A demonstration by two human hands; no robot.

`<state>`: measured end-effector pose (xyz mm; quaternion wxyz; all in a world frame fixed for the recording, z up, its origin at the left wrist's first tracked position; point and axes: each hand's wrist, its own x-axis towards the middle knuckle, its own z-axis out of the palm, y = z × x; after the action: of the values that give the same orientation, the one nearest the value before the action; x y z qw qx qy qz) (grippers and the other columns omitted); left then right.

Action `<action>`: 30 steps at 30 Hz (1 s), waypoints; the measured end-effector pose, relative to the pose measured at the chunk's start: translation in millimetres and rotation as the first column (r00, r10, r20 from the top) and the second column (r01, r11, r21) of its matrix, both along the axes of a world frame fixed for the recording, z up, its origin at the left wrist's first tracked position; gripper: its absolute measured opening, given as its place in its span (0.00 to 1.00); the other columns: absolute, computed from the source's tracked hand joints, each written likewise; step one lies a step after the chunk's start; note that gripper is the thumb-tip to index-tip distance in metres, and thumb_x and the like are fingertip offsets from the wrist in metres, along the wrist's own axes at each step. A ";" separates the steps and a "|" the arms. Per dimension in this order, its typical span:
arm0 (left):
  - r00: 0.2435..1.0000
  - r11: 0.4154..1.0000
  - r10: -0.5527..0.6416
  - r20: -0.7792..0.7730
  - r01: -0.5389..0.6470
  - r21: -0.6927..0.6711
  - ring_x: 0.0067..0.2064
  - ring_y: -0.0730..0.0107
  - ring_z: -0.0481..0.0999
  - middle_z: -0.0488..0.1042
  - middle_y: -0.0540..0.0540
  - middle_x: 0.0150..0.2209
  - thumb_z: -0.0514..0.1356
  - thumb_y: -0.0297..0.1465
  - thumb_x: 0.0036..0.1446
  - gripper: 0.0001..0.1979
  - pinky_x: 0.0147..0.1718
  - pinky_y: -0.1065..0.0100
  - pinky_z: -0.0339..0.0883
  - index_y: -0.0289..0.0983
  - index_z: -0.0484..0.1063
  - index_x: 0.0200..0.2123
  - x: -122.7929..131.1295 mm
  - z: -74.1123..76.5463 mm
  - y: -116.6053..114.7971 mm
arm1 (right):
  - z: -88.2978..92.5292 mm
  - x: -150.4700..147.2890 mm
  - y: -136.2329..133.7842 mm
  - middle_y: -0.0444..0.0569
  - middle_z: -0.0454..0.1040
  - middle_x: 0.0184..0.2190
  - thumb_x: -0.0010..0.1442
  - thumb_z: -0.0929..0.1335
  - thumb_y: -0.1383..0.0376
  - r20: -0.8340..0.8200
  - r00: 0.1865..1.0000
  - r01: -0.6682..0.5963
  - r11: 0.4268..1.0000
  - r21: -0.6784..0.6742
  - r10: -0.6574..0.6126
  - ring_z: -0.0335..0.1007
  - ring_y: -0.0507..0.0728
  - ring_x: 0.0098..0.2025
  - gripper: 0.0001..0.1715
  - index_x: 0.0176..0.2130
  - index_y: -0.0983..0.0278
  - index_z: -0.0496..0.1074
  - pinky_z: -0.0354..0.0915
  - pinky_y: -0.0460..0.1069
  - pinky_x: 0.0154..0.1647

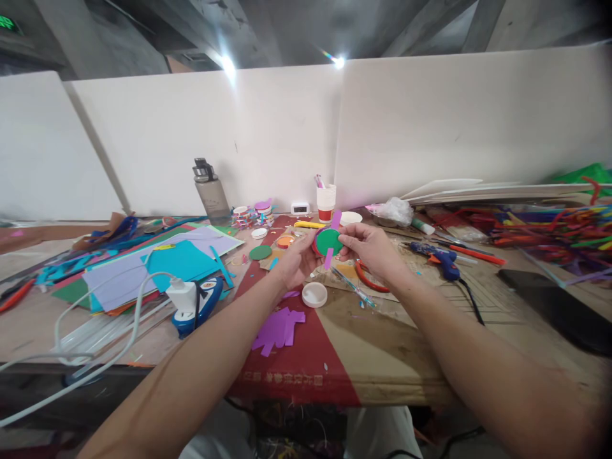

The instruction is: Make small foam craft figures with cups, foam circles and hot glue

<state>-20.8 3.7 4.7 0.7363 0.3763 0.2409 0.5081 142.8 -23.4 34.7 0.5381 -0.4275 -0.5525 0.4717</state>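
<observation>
A green disc (pixel 329 243) with purple strips (pixel 329 258) sticking out above and below it is held up over the table. My left hand (pixel 299 260) grips its left edge, where a bit of red and purple shows behind the green. The fingers of my right hand (pixel 366 245) pinch the disc's right edge. Just below the hands lies a round white lid (pixel 314 294). Several cut purple strips (pixel 280 330) are piled on the red part of the cardboard. A second green disc (pixel 261 253) rests flat to the left of my left hand.
Coloured sheets (pixel 182 264) and a power strip (pixel 198 306) with white cables lie left. A bottle (pixel 211 194) and paper cups (pixel 326 203) stand behind. Right are red-handled scissors (pixel 370 278), a blue glue gun (pixel 444 261) and a black phone-like object (pixel 554 309).
</observation>
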 end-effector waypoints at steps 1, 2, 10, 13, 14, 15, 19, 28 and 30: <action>1.000 1.000 -0.001 0.002 0.001 0.002 0.32 0.70 0.76 0.80 0.45 0.34 0.61 0.36 0.61 0.10 0.33 0.70 0.70 0.35 0.76 0.38 -0.1 -0.7 0.4 | -0.1 -0.1 0.1 0.40 0.72 0.20 0.50 0.73 0.62 -0.004 1.000 0.006 1.000 -0.004 -0.007 0.69 0.49 0.20 0.10 0.32 0.64 0.72 0.70 0.46 0.25; 1.000 1.000 -0.002 0.004 0.002 0.003 0.32 0.70 0.76 0.80 0.45 0.34 0.61 0.36 0.60 0.10 0.33 0.70 0.70 0.35 0.76 0.39 -0.2 -1.2 0.7 | -0.3 -0.2 0.3 0.40 0.72 0.20 0.50 0.73 0.63 -0.006 1.000 0.011 1.000 -0.009 -0.011 0.68 0.49 0.20 0.09 0.32 0.64 0.72 0.70 0.46 0.25; 1.000 1.000 -0.028 -0.014 0.028 0.006 0.32 0.71 0.77 0.80 0.44 0.36 0.62 0.36 0.60 0.11 0.33 0.70 0.71 0.34 0.75 0.41 -1.5 0.5 -0.7 | -4.6 0.4 4.5 0.40 0.72 0.19 0.49 0.73 0.63 -0.007 1.000 0.020 1.000 0.005 -0.020 0.68 0.48 0.19 0.09 0.31 0.64 0.72 0.70 0.45 0.24; 1.000 1.000 -0.022 -0.002 0.022 0.019 0.32 0.71 0.77 0.80 0.45 0.35 0.61 0.35 0.61 0.11 0.33 0.70 0.71 0.34 0.75 0.41 -1.9 0.2 -0.6 | -5.9 1.3 6.4 0.40 0.72 0.19 0.49 0.73 0.63 0.009 0.999 0.031 0.999 0.013 -0.031 0.68 0.49 0.19 0.09 0.31 0.64 0.72 0.69 0.45 0.25; 1.000 1.000 -0.019 0.001 0.019 0.023 0.32 0.71 0.77 0.80 0.45 0.35 0.60 0.35 0.61 0.10 0.33 0.71 0.72 0.34 0.75 0.42 -2.0 -0.3 -0.4 | -6.4 1.6 6.9 0.40 0.71 0.19 0.50 0.72 0.63 0.019 0.999 0.033 0.999 0.018 -0.033 0.68 0.49 0.20 0.09 0.31 0.64 0.72 0.69 0.46 0.25; 1.000 0.999 -0.016 0.000 0.016 0.027 0.32 0.72 0.77 0.79 0.45 0.34 0.60 0.35 0.62 0.10 0.33 0.71 0.72 0.34 0.75 0.42 -2.2 -0.9 -0.1 | -6.9 1.9 7.3 0.40 0.71 0.19 0.50 0.72 0.63 0.031 0.999 0.034 0.999 0.025 -0.034 0.68 0.49 0.20 0.08 0.32 0.64 0.71 0.69 0.46 0.25; 1.000 0.998 -0.022 -0.020 0.023 0.059 0.33 0.71 0.77 0.79 0.46 0.37 0.60 0.34 0.61 0.11 0.33 0.70 0.73 0.35 0.75 0.44 -2.7 -3.2 1.0 | -9.9 2.7 8.9 0.40 0.71 0.20 0.51 0.71 0.62 0.084 0.995 0.041 0.994 0.101 -0.049 0.67 0.49 0.20 0.08 0.32 0.63 0.70 0.68 0.46 0.24; 0.996 0.997 -0.035 -0.086 0.041 0.071 0.35 0.69 0.78 0.80 0.43 0.37 0.64 0.36 0.57 0.13 0.38 0.67 0.74 0.34 0.76 0.42 -2.9 -5.6 1.6 | -12.3 4.4 12.4 0.40 0.70 0.22 0.53 0.71 0.62 0.149 0.985 0.065 0.988 0.143 -0.086 0.67 0.48 0.20 0.09 0.31 0.63 0.67 0.66 0.45 0.23; 0.994 0.995 -0.025 -0.108 0.035 0.091 0.37 0.66 0.79 0.80 0.43 0.38 0.65 0.37 0.56 0.14 0.39 0.64 0.74 0.35 0.76 0.42 -3.1 -6.8 2.3 | -11.7 4.4 11.6 0.39 0.70 0.22 0.53 0.71 0.62 0.161 0.983 0.059 0.987 0.146 -0.082 0.67 0.48 0.20 0.09 0.31 0.62 0.67 0.66 0.45 0.23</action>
<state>-23.9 6.0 -2.1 0.7117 0.4402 0.2503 0.4869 147.2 -11.8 23.0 0.5352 -0.4458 -0.6120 0.3746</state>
